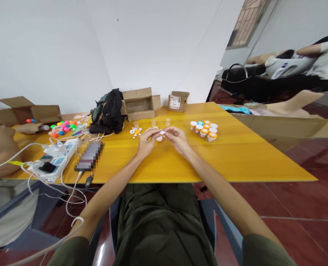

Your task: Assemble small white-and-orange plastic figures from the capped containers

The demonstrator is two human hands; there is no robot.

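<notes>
My left hand (147, 142) and my right hand (178, 139) meet over the middle of the yellow table, fingers pinched on a small white part (162, 133) between them. Just below the fingertips a round white piece (159, 139) lies on the table. Left of my hands are small white and orange parts (137, 132). Behind them stand clear cups (168, 121). Several small jars with orange, white and teal lids (205, 129) are grouped to the right of my right hand.
Cardboard boxes (139, 105) and a black bag (110, 114) stand at the back. On the left are a power strip (60, 160) with white cables, a phone (88, 156), colorful balls (64, 127) and another person's arm (3, 151). A large carton (280, 127) sits beyond the right edge.
</notes>
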